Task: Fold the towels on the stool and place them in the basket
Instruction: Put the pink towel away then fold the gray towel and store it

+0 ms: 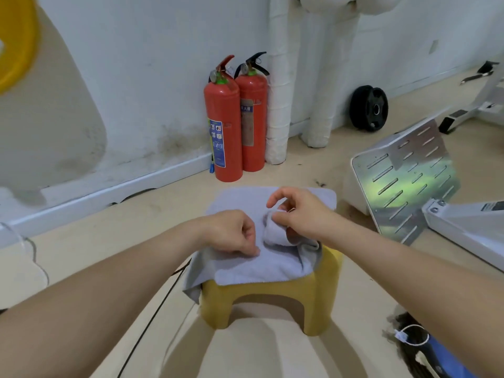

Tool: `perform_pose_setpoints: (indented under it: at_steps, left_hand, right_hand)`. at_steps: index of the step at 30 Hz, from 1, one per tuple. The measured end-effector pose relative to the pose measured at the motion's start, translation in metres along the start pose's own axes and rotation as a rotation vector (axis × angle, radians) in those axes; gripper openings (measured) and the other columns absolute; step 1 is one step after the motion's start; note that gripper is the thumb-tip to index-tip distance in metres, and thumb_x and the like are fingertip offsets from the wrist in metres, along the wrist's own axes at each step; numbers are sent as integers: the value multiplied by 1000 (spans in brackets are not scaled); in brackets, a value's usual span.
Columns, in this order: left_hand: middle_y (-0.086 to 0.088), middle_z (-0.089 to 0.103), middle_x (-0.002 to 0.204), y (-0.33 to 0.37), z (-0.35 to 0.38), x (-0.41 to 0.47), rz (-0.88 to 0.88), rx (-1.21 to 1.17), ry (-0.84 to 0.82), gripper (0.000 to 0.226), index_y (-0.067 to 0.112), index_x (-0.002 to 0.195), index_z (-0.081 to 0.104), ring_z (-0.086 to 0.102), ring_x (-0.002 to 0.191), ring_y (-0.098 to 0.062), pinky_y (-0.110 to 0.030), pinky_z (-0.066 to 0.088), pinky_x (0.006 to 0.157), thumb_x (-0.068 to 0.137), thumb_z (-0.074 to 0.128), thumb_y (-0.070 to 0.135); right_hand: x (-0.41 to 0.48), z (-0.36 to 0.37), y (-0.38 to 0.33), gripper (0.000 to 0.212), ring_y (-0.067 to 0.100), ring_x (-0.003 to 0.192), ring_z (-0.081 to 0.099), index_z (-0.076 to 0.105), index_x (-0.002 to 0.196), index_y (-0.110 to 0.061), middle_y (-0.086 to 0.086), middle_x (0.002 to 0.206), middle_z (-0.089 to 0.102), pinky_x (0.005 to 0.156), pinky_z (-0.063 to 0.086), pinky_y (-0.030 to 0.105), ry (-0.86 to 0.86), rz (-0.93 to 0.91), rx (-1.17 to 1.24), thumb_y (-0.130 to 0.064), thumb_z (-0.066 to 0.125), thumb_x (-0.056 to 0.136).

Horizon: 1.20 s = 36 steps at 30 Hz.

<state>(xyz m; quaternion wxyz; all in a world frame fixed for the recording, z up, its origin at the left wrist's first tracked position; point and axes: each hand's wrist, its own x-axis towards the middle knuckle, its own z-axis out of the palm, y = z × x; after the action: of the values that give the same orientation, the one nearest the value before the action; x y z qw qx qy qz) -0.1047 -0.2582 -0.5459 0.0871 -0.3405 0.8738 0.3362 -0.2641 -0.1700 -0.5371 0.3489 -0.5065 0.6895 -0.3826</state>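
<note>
A pale floor (109,241) meets a scuffed white wall (136,77), where two red fire extinguishers (223,126) stand side by side just beside white-wrapped pipes (278,105). Farther right, a black weight plate (369,107) leans against the wall, and a slotted metal panel (409,181) on a white frame sits tilted on the floor to the right of the stool. A thin black cable (158,304) runs across the floor past the stool's left side.

In the foreground stands a yellow plastic stool (272,293), its seat covered by a light blue towel (259,266). The towel lies spread over the whole top, its far edge flat and its near edge drooping over the stool's front. A greyer layer of cloth hangs off the near left corner and shows at the right edge; whether that is a second towel I cannot tell.

Both my forearms reach in from below. My left hand (229,231) rests knuckles-up on the middle of the towel, fingers curled, fingertips pinching the cloth. My right hand (302,214), close beside it toward the stool's right edge, grasps a raised, rolled fold of the same towel between thumb and fingers, with the forefinger arched above.
</note>
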Motion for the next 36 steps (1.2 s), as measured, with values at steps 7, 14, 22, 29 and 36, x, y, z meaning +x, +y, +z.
perform_pose_setpoints:
  at_steps: [7,14,22,29,36]
  left_hand:
    - [-6,51,104,8,40,-14,299,852,89,51,16,116,41,55,92,-29,-37,41,65,77,63,41]
    - [-5,55,99,-5,33,-21,262,728,292,27,18,112,50,55,90,-27,-35,35,64,85,50,17]
    - [1,59,82,8,24,-6,186,64,289,9,23,93,52,53,79,-19,-33,43,68,87,48,19]
    - [1,55,88,5,11,-3,98,589,306,14,23,76,41,56,90,-28,-32,39,66,72,52,15]
    - [-1,61,69,-12,-27,-10,-107,-360,485,34,16,77,65,54,64,-15,-20,40,49,77,40,-8]
  right_hand:
    - [0,9,7,23,-3,65,55,72,86,-20,-15,73,65,61,42,11,-227,-108,-435,-8,53,83]
    - [-6,-1,-6,42,2,84,56,64,110,-24,-10,96,60,73,45,18,-479,-68,-666,-43,75,74]
    - [2,-5,-3,28,14,61,49,53,61,-24,-9,57,50,54,37,24,-329,-114,-771,-30,62,87]
    - [5,-58,5,26,14,50,45,54,62,-18,1,60,54,47,37,24,-390,106,-981,-30,65,83]
    - [10,-88,26,28,19,53,42,56,60,-9,5,57,48,51,34,28,-243,204,-1026,-27,66,79]
